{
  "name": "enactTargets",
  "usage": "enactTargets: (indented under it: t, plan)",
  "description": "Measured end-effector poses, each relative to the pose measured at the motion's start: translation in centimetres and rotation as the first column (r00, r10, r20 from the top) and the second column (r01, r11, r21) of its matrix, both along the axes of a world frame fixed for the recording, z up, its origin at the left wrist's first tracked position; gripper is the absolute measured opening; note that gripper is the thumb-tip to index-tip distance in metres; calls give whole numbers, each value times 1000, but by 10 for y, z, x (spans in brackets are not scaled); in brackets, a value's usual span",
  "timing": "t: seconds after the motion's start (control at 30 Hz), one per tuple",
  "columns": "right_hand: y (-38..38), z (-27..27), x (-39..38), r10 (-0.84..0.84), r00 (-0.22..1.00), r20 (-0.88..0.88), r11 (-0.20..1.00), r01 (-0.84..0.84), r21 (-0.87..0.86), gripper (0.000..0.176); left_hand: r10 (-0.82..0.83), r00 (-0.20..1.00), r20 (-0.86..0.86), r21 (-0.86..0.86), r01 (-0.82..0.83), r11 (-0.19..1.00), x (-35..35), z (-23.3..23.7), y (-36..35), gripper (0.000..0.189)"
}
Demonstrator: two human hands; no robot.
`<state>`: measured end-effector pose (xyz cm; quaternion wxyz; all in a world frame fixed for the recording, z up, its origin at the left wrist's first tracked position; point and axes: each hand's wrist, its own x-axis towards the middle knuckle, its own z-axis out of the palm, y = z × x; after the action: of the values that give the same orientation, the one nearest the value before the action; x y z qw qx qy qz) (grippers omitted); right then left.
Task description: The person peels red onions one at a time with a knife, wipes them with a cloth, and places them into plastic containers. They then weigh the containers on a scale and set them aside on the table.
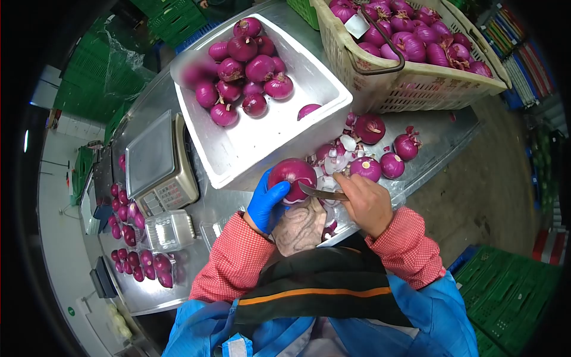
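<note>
My left hand [266, 202], in a blue glove, is closed around a large red onion [289, 176]. Bare and closed, my right hand [367, 203] grips a small knife [324, 194], whose blade touches the onion's lower right side. Just beyond the hands stands a white foam box [279, 140] with several red onions [243, 49] inside. To the right of the knife, peeled scraps [336, 163] and several loose onions [365, 169] lie on the metal table. A crumpled cloth [299, 229] is below the held onion.
A cream plastic crate [410, 89] full of red onions stands at the back right, with a dark hook [383, 70] over its side. On the left are a scale [159, 163], clear plastic trays [168, 231] and packed onions [146, 266]. Green crates [505, 297] stand at lower right.
</note>
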<state>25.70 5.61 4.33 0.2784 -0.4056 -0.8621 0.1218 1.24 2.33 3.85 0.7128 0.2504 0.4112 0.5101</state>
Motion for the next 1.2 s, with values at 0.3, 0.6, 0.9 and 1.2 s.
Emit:
enactTargets:
  t: [0.3, 0.6, 0.9, 1.2]
  plan:
    - [9, -4, 2, -54, 995, 86, 983, 38, 178, 37, 2, 995, -97, 3, -2, 1000, 0, 3, -3, 58]
    - [-1, -26, -15, -112, 983, -144, 973, 80, -215, 30, -18, 947, -320, -23, 11, 1000, -3, -5, 2, 56]
    - [-4, -22, -12, -158, 975, -153, 917, 88, -390, 33, 123, 992, 21, -26, -122, 992, 5, 4, 8, 58]
    - [-10, -17, -14, -145, 989, -14, 981, 142, -134, 48, 193, 981, 16, 31, -194, 981, 13, -2, 4, 62]
